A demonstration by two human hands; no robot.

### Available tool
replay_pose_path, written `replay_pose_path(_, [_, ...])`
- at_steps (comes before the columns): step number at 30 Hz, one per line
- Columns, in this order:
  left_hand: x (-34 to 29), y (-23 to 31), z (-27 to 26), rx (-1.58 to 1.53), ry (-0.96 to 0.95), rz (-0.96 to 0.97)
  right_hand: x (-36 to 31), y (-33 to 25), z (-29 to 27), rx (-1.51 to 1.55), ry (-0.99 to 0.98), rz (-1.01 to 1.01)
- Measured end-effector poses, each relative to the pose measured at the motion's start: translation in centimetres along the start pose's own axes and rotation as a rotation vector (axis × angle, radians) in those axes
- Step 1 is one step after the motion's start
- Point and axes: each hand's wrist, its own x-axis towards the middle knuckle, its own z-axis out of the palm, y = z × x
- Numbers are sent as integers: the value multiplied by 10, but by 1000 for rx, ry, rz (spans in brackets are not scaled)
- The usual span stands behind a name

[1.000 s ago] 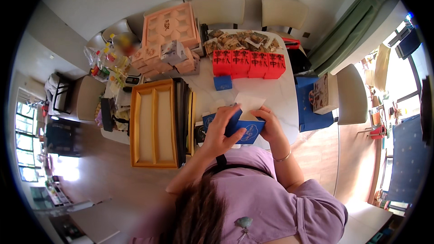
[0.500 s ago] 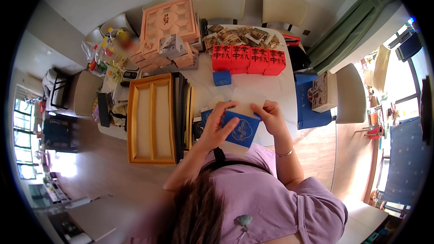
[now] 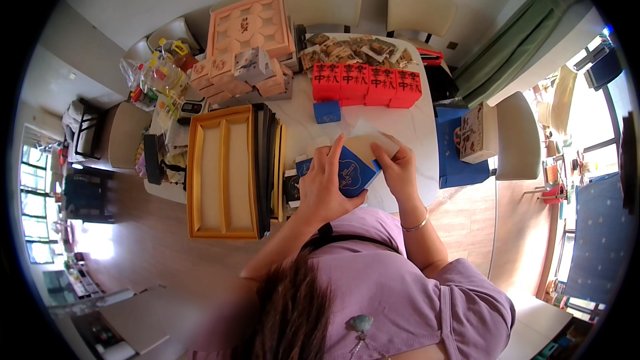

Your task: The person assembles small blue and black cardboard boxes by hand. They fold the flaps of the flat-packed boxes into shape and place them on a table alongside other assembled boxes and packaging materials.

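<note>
Square blue card box with white line emblem (image 3: 352, 175) held over the near edge of the white marbled counter (image 3: 423, 133): left hand (image 3: 325, 187) half-curled around its left side, index finger raised; right hand (image 3: 399, 165) pinched at its pale upper edge. Judged best: brace lightly, work the edge evenly, avoid creasing. Black brush-style characters mark the red cuboid boxes (image 3: 365, 97); emblem lettering too small to read.
</note>
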Motion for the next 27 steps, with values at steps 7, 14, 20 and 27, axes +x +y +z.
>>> replay_pose_path(7, [1, 1, 1, 32, -25, 13, -2, 13, -4, -23, 34, 13])
replay_pose_path(14, [2, -12, 12, 24, 84, 79, -7, 14, -12, 540, -41, 176])
replay_pose_path(20, [5, -11, 18, 3, 111, 67, -14, 25, 2, 324, 13, -16])
replay_pose_path(27, [4, -12, 19, 38, 120, 51, -15, 19, -4, 263, -81, 69])
